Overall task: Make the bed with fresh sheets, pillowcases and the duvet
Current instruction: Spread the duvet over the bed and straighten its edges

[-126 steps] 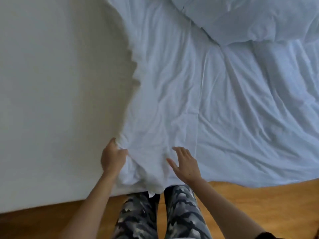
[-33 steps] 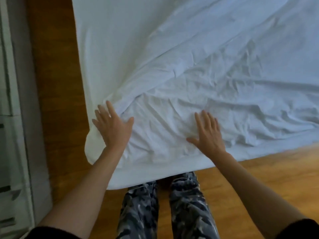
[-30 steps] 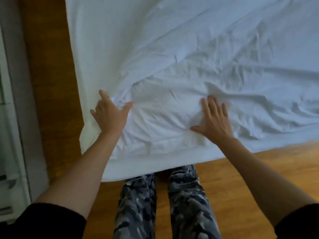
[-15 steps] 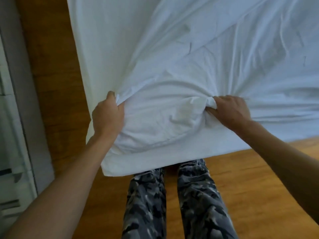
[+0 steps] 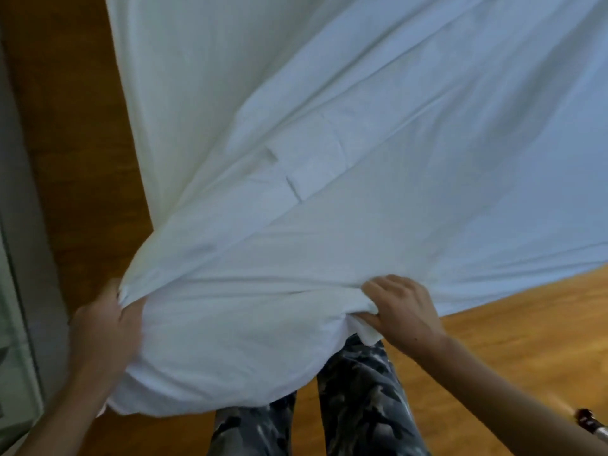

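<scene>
White sheet [image 5: 362, 199] gripped by left hand [image 5: 102, 327] and right hand [image 5: 398, 307].

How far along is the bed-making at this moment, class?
Done: the white sheet is spread across the mattress. In hand: left hand and right hand each grip bunched sheet at the near corner. Left: tucking that corner; no pillowcases or duvet in view.

We counted one white sheet [image 5: 378, 179], two hands, a left hand [image 5: 105, 334] and a right hand [image 5: 399, 307], and two camouflage-clad legs [image 5: 358, 403].
</scene>
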`<act>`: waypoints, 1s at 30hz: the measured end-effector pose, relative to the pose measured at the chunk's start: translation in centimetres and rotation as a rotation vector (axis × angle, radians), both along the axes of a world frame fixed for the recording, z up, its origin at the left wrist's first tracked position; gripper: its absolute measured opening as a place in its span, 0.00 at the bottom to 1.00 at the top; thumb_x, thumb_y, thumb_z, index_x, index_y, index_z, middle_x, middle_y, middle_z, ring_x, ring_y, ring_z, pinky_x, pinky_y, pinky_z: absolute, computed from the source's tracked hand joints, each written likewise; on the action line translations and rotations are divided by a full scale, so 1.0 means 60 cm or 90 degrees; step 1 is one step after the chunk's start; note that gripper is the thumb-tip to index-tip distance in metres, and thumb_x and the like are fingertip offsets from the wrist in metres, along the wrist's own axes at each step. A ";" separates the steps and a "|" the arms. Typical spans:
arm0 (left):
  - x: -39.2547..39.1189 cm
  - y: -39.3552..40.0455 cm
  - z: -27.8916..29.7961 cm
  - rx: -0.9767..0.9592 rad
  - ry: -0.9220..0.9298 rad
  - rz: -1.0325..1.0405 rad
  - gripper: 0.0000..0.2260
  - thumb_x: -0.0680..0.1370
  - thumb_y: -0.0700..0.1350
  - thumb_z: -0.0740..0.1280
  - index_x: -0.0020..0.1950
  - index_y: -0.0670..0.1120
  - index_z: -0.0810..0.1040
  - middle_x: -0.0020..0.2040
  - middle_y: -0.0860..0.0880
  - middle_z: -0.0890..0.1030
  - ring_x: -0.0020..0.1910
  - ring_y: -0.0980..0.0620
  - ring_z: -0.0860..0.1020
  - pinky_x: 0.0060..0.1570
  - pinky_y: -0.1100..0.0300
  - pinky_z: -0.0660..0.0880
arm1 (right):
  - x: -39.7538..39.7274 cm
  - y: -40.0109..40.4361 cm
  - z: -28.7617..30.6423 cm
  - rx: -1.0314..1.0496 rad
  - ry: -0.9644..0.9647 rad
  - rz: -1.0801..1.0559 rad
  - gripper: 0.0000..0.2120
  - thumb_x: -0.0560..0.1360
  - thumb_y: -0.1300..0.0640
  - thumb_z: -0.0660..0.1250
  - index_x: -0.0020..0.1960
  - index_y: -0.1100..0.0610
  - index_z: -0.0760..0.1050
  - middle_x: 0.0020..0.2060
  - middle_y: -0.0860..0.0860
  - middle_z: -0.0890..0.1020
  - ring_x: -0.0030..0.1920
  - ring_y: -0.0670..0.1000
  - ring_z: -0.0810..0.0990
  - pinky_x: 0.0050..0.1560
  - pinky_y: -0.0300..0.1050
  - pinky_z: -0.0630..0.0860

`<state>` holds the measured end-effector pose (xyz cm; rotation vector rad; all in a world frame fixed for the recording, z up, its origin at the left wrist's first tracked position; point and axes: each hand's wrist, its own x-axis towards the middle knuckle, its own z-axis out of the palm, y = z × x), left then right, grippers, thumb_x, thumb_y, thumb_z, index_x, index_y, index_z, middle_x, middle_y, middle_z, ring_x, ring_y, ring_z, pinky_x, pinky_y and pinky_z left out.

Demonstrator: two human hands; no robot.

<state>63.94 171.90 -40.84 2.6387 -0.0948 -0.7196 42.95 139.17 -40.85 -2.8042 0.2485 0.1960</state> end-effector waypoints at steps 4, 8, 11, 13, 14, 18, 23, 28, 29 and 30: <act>0.007 -0.033 -0.069 0.088 0.116 0.089 0.11 0.81 0.48 0.62 0.62 0.46 0.70 0.51 0.41 0.77 0.52 0.35 0.76 0.47 0.46 0.71 | -0.003 0.018 -0.087 -0.011 0.228 0.035 0.24 0.56 0.41 0.77 0.42 0.56 0.74 0.37 0.52 0.77 0.35 0.55 0.78 0.34 0.46 0.75; -0.007 -0.069 -0.090 0.075 0.026 0.201 0.21 0.77 0.41 0.65 0.70 0.42 0.66 0.65 0.38 0.74 0.61 0.35 0.73 0.59 0.42 0.72 | 0.012 0.037 -0.094 0.030 0.298 0.008 0.32 0.58 0.36 0.74 0.50 0.58 0.74 0.46 0.56 0.77 0.45 0.58 0.77 0.43 0.51 0.75; -0.029 -0.101 -0.066 0.060 -0.063 0.173 0.25 0.75 0.37 0.67 0.71 0.38 0.65 0.66 0.36 0.72 0.65 0.36 0.70 0.64 0.42 0.68 | 0.007 0.035 -0.067 0.072 0.303 -0.003 0.30 0.71 0.35 0.64 0.60 0.59 0.70 0.56 0.56 0.73 0.54 0.59 0.72 0.53 0.51 0.71; -0.046 -0.120 -0.039 0.050 -0.093 0.137 0.24 0.75 0.36 0.67 0.70 0.38 0.66 0.65 0.35 0.72 0.65 0.36 0.70 0.65 0.43 0.69 | 0.004 0.032 -0.039 0.102 0.340 -0.018 0.27 0.75 0.38 0.60 0.62 0.59 0.68 0.58 0.56 0.71 0.57 0.58 0.70 0.56 0.50 0.69; -0.055 -0.128 -0.024 0.059 -0.097 0.107 0.23 0.75 0.36 0.66 0.70 0.38 0.66 0.66 0.35 0.71 0.65 0.36 0.70 0.65 0.42 0.68 | 0.002 0.030 -0.019 0.119 0.367 -0.030 0.26 0.77 0.39 0.59 0.63 0.59 0.67 0.59 0.57 0.71 0.58 0.58 0.69 0.57 0.50 0.69; -0.104 -0.168 0.061 0.102 -0.039 0.019 0.29 0.75 0.37 0.66 0.74 0.39 0.61 0.72 0.35 0.64 0.71 0.38 0.64 0.70 0.43 0.62 | -0.017 0.015 0.077 0.174 0.428 -0.112 0.24 0.79 0.43 0.57 0.66 0.59 0.67 0.61 0.58 0.72 0.61 0.59 0.69 0.59 0.52 0.70; -0.164 -0.241 0.195 0.096 0.044 -0.149 0.26 0.75 0.39 0.65 0.73 0.40 0.64 0.72 0.37 0.66 0.70 0.38 0.65 0.68 0.45 0.65 | -0.069 -0.011 0.237 0.185 0.424 -0.177 0.21 0.80 0.44 0.56 0.64 0.59 0.67 0.61 0.58 0.72 0.61 0.60 0.69 0.57 0.54 0.70; -0.209 -0.309 0.294 0.078 0.079 -0.370 0.22 0.78 0.41 0.63 0.72 0.42 0.67 0.71 0.41 0.67 0.67 0.42 0.68 0.63 0.50 0.68 | -0.151 -0.060 0.373 0.193 0.333 -0.337 0.20 0.80 0.45 0.57 0.65 0.57 0.69 0.61 0.57 0.73 0.62 0.59 0.70 0.57 0.53 0.70; -0.214 -0.323 0.305 0.072 0.086 -0.396 0.21 0.78 0.42 0.62 0.72 0.42 0.67 0.71 0.41 0.67 0.67 0.43 0.68 0.63 0.50 0.68 | -0.173 -0.070 0.392 0.193 0.306 -0.386 0.20 0.80 0.45 0.57 0.65 0.56 0.69 0.61 0.56 0.73 0.62 0.58 0.71 0.56 0.52 0.71; -0.221 -0.335 0.312 0.068 0.095 -0.418 0.21 0.79 0.42 0.62 0.72 0.42 0.66 0.71 0.42 0.67 0.67 0.43 0.68 0.62 0.50 0.68 | -0.199 -0.076 0.411 0.192 0.284 -0.436 0.19 0.80 0.45 0.57 0.64 0.55 0.70 0.60 0.55 0.74 0.60 0.58 0.72 0.54 0.51 0.71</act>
